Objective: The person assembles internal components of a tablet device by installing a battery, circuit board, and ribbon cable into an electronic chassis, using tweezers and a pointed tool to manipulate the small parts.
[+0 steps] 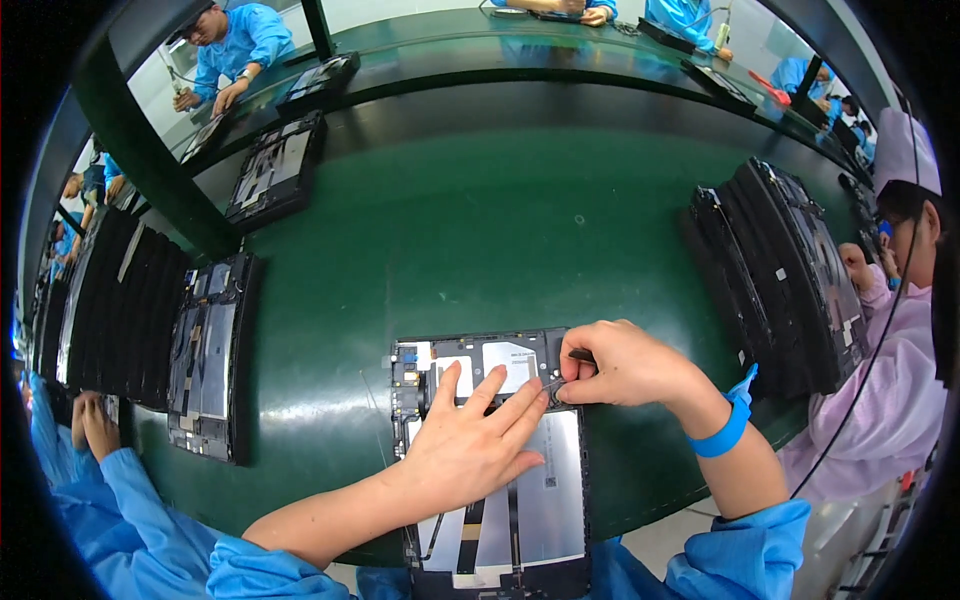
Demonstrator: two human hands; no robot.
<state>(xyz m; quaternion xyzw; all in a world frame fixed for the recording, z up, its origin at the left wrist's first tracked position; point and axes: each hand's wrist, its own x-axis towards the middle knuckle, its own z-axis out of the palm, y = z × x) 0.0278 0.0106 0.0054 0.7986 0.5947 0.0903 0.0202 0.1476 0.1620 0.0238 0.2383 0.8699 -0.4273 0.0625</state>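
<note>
An opened tablet (548, 470) lies in front of me at the near edge of the bench, its silvery inner plate, dark ribbon cables and small boards exposed. My left hand (480, 432) rests across its upper half, fingers spread, with the fingertips by the white labels. At the tablet's upper right edge my right hand (630, 365) is closed in a pinch around dark, thin tweezers (581, 355). Their tips point down-left at small parts near the left index finger. A blue wrist strap (727, 425) circles my right wrist. Exactly what the tips touch is too small to tell.
The bench top (450, 240) is green. Dark tablet units stand in a row (130, 300) at left, another unit (212, 350) beside them. More units (790, 270) lean at right, near a co-worker in pink (870, 390). A dark post (150, 150) rises at far left.
</note>
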